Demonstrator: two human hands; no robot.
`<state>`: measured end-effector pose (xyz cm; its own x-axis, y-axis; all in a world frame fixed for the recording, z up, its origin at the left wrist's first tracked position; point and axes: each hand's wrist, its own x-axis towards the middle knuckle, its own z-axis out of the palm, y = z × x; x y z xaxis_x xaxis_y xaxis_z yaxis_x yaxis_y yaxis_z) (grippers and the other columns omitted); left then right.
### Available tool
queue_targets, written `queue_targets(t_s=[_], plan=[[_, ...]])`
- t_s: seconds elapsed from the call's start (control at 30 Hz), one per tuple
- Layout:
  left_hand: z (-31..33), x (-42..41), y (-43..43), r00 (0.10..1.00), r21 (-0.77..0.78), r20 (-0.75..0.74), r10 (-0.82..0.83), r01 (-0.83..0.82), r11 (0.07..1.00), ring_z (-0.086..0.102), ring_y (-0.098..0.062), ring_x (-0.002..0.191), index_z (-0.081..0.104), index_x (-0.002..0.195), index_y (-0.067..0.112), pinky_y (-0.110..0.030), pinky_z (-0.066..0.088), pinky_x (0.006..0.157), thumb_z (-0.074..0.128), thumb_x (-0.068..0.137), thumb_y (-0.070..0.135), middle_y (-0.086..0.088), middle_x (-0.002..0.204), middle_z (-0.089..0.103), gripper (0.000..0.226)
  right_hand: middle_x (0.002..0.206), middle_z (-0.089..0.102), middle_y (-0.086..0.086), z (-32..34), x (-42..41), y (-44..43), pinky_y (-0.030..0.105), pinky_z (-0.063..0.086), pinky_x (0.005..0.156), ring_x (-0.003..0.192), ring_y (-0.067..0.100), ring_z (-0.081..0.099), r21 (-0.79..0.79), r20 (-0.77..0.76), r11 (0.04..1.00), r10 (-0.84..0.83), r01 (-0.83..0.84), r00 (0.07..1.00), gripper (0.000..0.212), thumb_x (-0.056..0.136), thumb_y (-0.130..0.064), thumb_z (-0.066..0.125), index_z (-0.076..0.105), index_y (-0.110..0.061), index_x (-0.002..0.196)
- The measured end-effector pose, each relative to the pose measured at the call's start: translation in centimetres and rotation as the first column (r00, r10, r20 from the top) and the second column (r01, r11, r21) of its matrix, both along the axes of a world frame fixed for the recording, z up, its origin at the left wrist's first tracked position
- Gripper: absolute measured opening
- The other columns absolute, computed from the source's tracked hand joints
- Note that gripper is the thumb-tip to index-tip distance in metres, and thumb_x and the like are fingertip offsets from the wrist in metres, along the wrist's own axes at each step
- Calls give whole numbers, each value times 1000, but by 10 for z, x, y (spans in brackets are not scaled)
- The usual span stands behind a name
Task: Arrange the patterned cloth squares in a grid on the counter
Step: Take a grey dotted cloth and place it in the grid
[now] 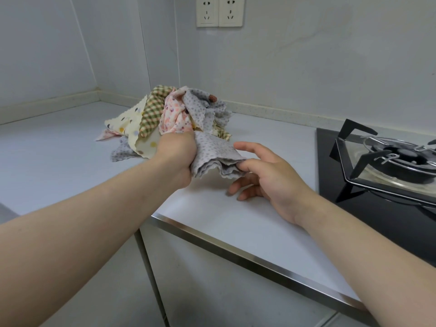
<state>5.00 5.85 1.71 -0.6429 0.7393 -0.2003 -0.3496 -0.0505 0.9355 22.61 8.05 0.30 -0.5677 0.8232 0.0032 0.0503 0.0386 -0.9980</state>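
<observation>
Over the counter, left hand grips cloth squares (right hand pinches grey square).

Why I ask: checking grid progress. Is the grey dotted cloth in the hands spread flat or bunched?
Bunched. The grey dotted cloth hangs in folds from the gripping left hand; the right hand pinches its edge.
</observation>
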Motion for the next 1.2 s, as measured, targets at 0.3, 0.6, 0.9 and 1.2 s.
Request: queue_targets(t_s=[0.3,0.6,0.9,1.2], plan=[[-5,11,2,990,0,-142,-10,11,1000,70,-31,103,66,101,13,-53,57,93,60,95,36,-10,108,73,24,89,73,12,-3,-2,0,43,59,63,60,27,69,130,112,979,-172,157,979,45,100,-8,53,43,-27,139],[-1,12,0,930,-17,-358,84,-97,995,61,-26,112,52,136,10,-49,54,98,51,104,42,0,127,60,46,70,74,17,-3,-2,4,45,63,64,61,32,73,123,214,968,-241,218,947,54,98,0,36,40,-30,142],[-9,11,4,924,30,-371,96,-91,995,67,-28,96,58,92,18,-45,58,87,55,100,42,-6,98,66,26,94,72,16,4,0,-2,55,61,74,62,32,71,148,107,958,-263,246,959,40,95,8,35,50,-21,119],[4,29,-12,736,66,-673,68,-31,997,67,-28,91,55,86,12,-49,57,78,51,102,48,-12,93,68,40,130,64,24,15,24,12,56,46,105,116,41,65,-521,-492,839,-142,-159,859,66,70,-11,45,46,-12,135]])
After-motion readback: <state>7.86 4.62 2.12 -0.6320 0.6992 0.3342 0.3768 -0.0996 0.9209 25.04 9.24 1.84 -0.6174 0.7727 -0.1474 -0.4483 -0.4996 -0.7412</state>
